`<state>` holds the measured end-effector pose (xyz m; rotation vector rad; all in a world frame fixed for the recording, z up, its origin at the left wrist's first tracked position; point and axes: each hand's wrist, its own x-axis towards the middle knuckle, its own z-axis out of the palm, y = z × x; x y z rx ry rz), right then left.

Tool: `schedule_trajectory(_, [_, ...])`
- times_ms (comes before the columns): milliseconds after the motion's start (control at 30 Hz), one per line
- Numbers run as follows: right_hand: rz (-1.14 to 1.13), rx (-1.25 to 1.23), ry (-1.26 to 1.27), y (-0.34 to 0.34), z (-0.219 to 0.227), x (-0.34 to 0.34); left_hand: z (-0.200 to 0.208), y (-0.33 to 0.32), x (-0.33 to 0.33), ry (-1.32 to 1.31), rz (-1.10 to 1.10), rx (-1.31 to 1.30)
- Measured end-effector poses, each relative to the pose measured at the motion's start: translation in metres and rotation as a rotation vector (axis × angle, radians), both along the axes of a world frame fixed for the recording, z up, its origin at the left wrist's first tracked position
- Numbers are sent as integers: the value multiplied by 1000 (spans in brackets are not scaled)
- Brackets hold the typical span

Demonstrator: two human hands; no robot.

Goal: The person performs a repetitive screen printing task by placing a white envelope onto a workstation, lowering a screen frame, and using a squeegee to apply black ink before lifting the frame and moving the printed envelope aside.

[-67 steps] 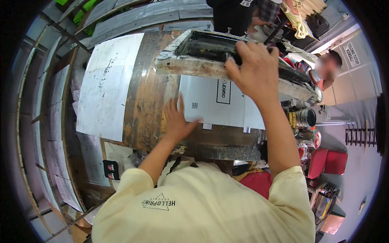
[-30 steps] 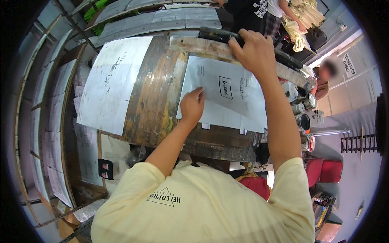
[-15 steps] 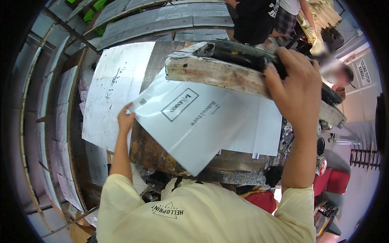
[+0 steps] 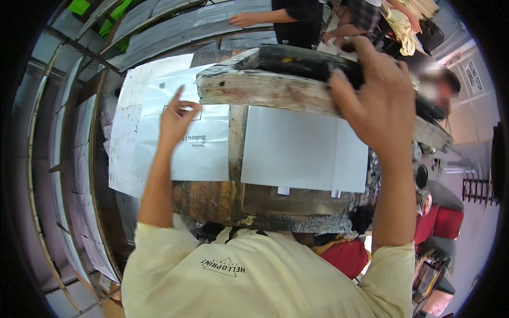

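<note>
My right hand (image 4: 379,100) grips a raised wooden screen-printing frame (image 4: 265,91), its paint-stained edge toward me and a dark, ink-blackened part behind it. A glossy white plastic sheet (image 4: 204,164) with black print lies flat at the left, partly over a larger white board (image 4: 124,159). Above that sheet is my left hand (image 4: 177,119), index finger stretched out and the others loosely bent, with nothing gripped between them; whether it touches the sheet is unclear. Below the frame, a plain white sheet (image 4: 305,151) rests on the stained table (image 4: 207,199).
Racks (image 4: 79,153) holding white printed sheets run along the left and far side. Another person's arm (image 4: 260,19) reaches over the far rack, and more people are at the far right. Cans (image 4: 422,203) and a red chair (image 4: 448,221) stand to the right.
My left hand has carried the printed sheet left, laid it down and let go. The frame has shifted slightly left in my right hand. Another person's arm has come over the far rack.
</note>
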<state>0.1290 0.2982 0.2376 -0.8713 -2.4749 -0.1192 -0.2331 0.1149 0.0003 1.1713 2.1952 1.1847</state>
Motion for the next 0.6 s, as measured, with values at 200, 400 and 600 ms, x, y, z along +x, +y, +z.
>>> schedule_trajectory(200, [113,-93,-273,-65,-77,45,67,-59,173,-552,5,213])
schedule_trajectory(400, [190,-449,-328,-103,-212,98,-57,-114,215,-286,-33,-45])
schedule_trajectory(600, [176,-545,-369,-145,-310,106,-140,-132,215,96,-97,-151])
